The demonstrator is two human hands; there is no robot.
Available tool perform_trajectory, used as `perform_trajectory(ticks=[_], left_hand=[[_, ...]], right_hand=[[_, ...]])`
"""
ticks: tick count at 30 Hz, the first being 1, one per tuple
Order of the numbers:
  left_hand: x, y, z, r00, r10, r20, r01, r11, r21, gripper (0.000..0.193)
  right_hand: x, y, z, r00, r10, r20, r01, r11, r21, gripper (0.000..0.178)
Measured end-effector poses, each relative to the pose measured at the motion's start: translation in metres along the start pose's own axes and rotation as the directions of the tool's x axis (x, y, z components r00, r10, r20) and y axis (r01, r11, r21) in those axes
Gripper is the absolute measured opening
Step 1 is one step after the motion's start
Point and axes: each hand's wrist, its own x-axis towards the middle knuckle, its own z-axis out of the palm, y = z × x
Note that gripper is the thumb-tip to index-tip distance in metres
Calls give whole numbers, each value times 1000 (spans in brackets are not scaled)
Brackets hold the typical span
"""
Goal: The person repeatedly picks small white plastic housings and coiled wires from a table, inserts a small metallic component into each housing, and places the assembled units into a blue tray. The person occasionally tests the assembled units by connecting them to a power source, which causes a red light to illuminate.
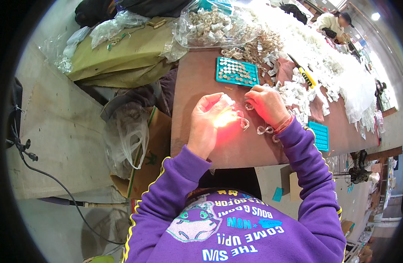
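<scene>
We can make out upside-down lettering [238,222] — white, yellow and blue — on the purple sweatshirt [273,239], lower centre of the frame.

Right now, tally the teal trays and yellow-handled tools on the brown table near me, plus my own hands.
Teal trays: 2
Yellow-handled tool: 1
Your hands, left hand and right hand: 2
Total: 5
</scene>
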Motion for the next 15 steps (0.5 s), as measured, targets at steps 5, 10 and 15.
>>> perform_trajectory(ticks=[5, 10, 15], left_hand=[[1, 0, 0, 998, 69, -10, -68, 994, 83, 20], [-3, 2, 0, 999, 16, -30, -16, 1000, 9, 19], [-2, 1, -2, 1000, -1, 9, 1, 1000, -28, 20]], right_hand=[[2, -2, 7, 997, -75, 25, 78, 983, -165, 9], [1, 3, 7, 995, 72, -65, -65, 992, 108, 7], [0, 3, -3, 955, 295, 15, -274, 863, 424, 12]])
